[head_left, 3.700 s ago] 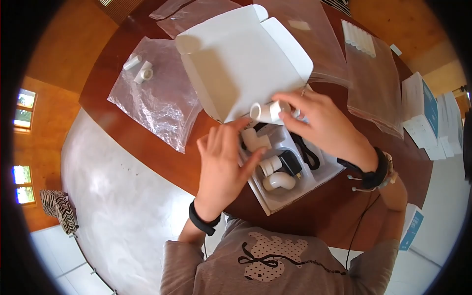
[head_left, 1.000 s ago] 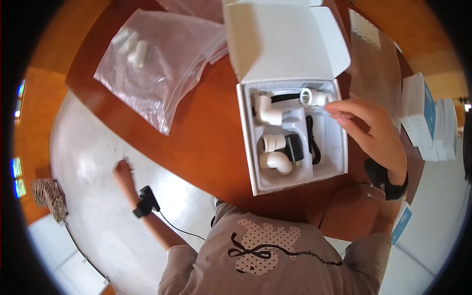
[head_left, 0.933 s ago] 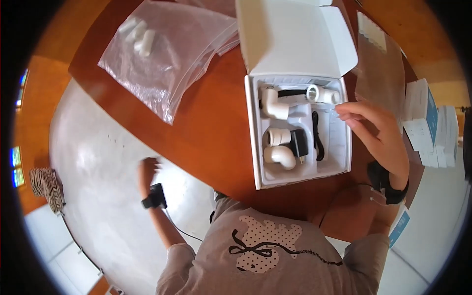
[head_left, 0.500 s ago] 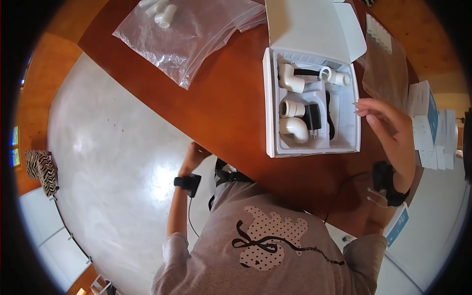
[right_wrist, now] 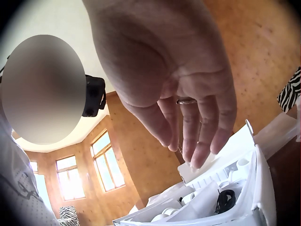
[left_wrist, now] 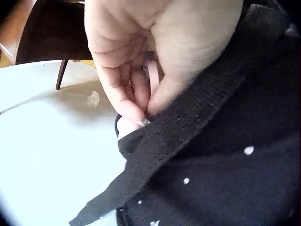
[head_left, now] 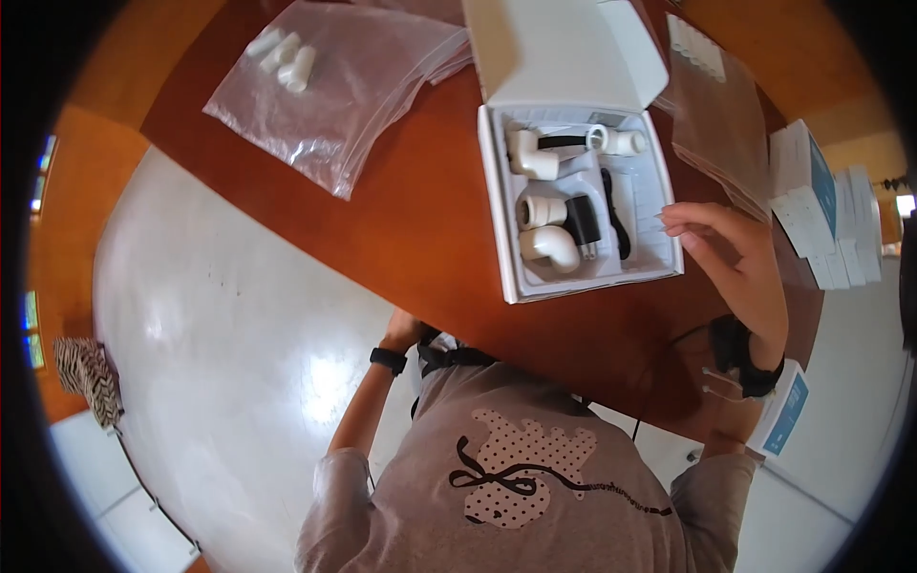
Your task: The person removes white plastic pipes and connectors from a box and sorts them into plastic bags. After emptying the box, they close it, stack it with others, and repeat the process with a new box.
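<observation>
My right hand (head_left: 735, 258) hovers by the right wall of an open white box (head_left: 675, 250), fingers loosely bent and holding nothing. In the right wrist view, this hand (right_wrist: 178, 89) hangs over the box. Inside the box's tray lie white pipe elbows (head_left: 550, 246), a white pipe tee (head_left: 621, 143), a white coupling (head_left: 544, 211), a black plug adapter (head_left: 582, 222) and a black cable (head_left: 616, 210). My left hand (head_left: 404, 327) is down at my lap, partly under the table edge. In the left wrist view, its curled fingers (left_wrist: 129, 106) pinch the ribbed edge of dark, white-flecked cloth (left_wrist: 188, 117).
A clear plastic bag (head_left: 334, 105) bears several short white pipe fittings (head_left: 298, 69) on the brown table (head_left: 411, 229). White pipes (head_left: 695, 48) lie on more plastic bags to the right. White-and-blue boxes (head_left: 807, 201) are stacked at the right edge.
The right hand has let go of the white tee, which now lies in the box, and drawn back rightward. The left hand has left the box and swung down to the lap.
</observation>
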`<action>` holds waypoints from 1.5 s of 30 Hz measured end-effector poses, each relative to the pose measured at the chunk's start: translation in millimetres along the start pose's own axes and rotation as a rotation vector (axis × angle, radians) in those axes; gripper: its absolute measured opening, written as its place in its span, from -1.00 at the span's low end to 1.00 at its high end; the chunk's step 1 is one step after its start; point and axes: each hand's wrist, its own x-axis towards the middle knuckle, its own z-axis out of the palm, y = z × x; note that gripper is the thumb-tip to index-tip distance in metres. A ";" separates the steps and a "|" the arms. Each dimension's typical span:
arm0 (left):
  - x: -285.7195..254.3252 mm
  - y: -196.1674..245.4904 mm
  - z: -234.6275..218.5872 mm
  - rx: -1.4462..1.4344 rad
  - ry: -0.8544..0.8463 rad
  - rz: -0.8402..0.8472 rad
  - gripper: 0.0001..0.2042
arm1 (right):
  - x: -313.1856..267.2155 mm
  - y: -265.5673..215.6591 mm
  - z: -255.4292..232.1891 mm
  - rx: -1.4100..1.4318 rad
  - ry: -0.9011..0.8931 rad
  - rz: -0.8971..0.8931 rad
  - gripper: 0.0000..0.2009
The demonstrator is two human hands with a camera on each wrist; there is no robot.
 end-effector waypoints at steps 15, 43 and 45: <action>-5.3 194.5 -98.4 0.190 -0.867 0.017 -0.73 | 46.1 34.7 0.3 -0.186 0.089 -0.102 -0.75; 98.7 290.3 -101.5 -0.319 0.297 0.785 -0.55 | 100.0 -45.1 40.5 1.167 -0.094 0.546 -0.54; 98.7 297.3 -100.9 -0.187 0.190 0.810 -0.53 | 103.0 -50.7 39.8 1.333 -0.121 0.662 -0.54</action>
